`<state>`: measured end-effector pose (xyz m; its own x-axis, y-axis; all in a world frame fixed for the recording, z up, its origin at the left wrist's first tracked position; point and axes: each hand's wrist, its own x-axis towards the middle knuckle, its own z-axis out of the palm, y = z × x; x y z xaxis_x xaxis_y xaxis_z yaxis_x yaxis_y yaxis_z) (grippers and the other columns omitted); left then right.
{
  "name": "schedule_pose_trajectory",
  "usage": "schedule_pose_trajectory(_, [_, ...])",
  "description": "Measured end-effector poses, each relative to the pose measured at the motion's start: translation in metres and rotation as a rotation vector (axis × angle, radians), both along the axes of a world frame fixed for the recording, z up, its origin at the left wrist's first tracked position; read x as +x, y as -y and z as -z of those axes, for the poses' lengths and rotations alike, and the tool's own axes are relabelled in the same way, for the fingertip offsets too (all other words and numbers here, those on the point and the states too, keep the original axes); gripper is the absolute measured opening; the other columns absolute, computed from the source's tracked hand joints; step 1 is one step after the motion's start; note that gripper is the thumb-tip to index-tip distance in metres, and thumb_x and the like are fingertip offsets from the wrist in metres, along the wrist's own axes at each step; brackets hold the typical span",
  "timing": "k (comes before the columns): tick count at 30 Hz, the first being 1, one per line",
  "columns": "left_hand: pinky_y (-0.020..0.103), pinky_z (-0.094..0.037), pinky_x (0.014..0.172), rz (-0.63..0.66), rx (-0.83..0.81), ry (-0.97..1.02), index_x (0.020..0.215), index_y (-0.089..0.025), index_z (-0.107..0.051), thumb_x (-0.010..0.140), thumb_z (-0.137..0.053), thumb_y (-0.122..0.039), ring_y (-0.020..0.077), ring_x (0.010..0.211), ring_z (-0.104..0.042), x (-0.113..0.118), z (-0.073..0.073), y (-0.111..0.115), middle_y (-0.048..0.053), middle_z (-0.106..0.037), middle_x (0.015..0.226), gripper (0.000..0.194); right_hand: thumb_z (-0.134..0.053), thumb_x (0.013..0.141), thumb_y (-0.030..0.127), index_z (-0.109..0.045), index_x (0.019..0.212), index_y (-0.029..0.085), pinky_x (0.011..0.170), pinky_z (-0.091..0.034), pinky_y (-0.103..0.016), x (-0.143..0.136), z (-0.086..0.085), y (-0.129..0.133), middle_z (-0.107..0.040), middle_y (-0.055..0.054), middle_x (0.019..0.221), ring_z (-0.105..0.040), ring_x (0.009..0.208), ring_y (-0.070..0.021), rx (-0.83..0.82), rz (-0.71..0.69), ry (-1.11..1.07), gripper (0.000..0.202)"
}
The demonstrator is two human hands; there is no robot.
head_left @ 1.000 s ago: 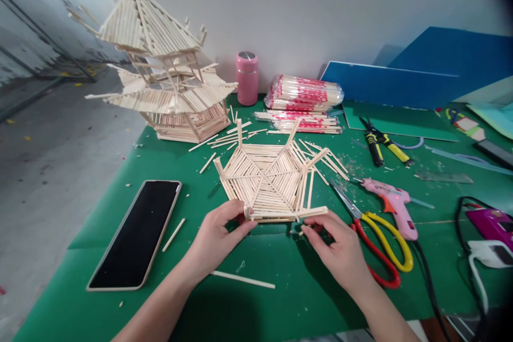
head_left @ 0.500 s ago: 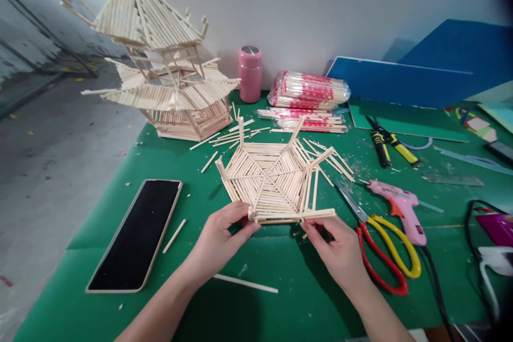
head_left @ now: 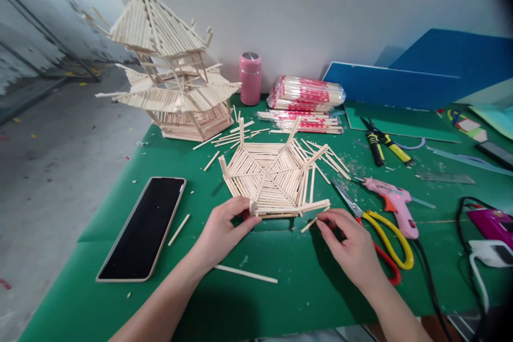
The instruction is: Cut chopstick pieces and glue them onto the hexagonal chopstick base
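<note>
A hexagonal panel of wooden sticks (head_left: 266, 173), with short posts standing up at its corners, lies on the green table in front of me. My left hand (head_left: 224, 227) pinches its near left corner post between thumb and fingers. Just off the near right corner, my right hand (head_left: 347, 238) has thumb and fingertips closed on a short wooden stick (head_left: 308, 225), whose end pokes out to the left. A longer loose stick (head_left: 246, 273) lies in front of the panel, and a short one (head_left: 178, 230) left of my left hand.
A stick pagoda (head_left: 180, 99) stands back left, beside a pink flask (head_left: 250, 79) and wrapped stick bundles (head_left: 306, 91). A phone (head_left: 142, 230) lies left. Right are scissors (head_left: 390, 238), a pink glue gun (head_left: 395, 206) with its cord, and pliers (head_left: 385, 141).
My right hand has drawn away from the panel's near right corner to the right, and more of the short stick shows. My left hand stays on its corner. The view has shifted slightly.
</note>
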<state>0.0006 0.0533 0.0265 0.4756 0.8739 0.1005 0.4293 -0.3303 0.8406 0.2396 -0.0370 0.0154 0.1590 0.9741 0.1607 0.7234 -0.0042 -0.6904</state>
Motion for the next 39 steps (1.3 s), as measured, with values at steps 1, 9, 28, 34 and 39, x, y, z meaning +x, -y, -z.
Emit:
schedule_pose_trajectory(1, [0.027,-0.046,0.068,-0.002,-0.004,0.003,0.078,-0.016,-0.060,0.076,-0.057,-0.022,0.0150,0.072,-0.058,0.000,0.001,0.000,0.003,-0.062,0.077,0.006,-0.051,0.083,0.027,-0.060,0.088,0.020,0.072,-0.048,-0.031,0.001,0.000,0.001,-0.060,-0.007,0.090,-0.058,0.084,-0.0195,-0.009,-0.001,0.013,0.013])
schedule_pose_trajectory(9, [0.028,-0.047,0.066,0.015,-0.058,0.017,0.087,-0.017,-0.059,0.072,-0.062,-0.024,0.0132,0.068,-0.056,-0.003,0.004,0.002,0.002,-0.060,0.081,0.016,-0.049,0.083,0.029,-0.060,0.090,0.020,0.071,-0.049,-0.030,-0.002,-0.001,0.007,-0.060,-0.007,0.091,-0.058,0.084,-0.0187,-0.027,-0.030,0.013,0.015])
schedule_pose_trajectory(28, [0.024,-0.040,0.053,-0.212,0.023,-0.128,0.070,-0.018,-0.053,0.075,-0.057,-0.030,0.0117,0.056,-0.049,-0.009,-0.007,0.020,-0.001,-0.053,0.065,0.013,-0.051,0.076,0.034,-0.055,0.090,0.017,0.066,-0.044,-0.037,0.070,0.002,0.032,-0.058,-0.009,0.084,-0.056,0.075,-0.0236,0.092,0.472,0.334,0.023])
schedule_pose_trajectory(34, [0.020,-0.036,0.045,-0.253,-0.005,-0.157,0.061,-0.017,-0.055,0.078,-0.052,-0.034,0.0103,0.048,-0.045,0.006,-0.007,0.029,-0.003,-0.051,0.053,0.024,-0.053,0.071,0.041,-0.055,0.097,0.014,0.069,-0.044,-0.040,0.123,0.001,0.039,-0.059,-0.015,0.080,-0.055,0.085,-0.0306,-0.134,0.654,0.479,0.037])
schedule_pose_trajectory(39, [0.019,-0.034,0.040,-0.341,0.083,-0.185,0.059,-0.015,-0.056,0.077,-0.051,-0.030,0.0089,0.042,-0.045,0.019,-0.006,0.031,-0.003,-0.052,0.048,0.024,-0.064,0.061,0.040,-0.059,0.073,0.021,0.040,-0.040,-0.032,0.165,0.019,0.024,-0.064,-0.011,0.060,-0.055,0.041,-0.0196,-0.230,0.563,0.368,0.023])
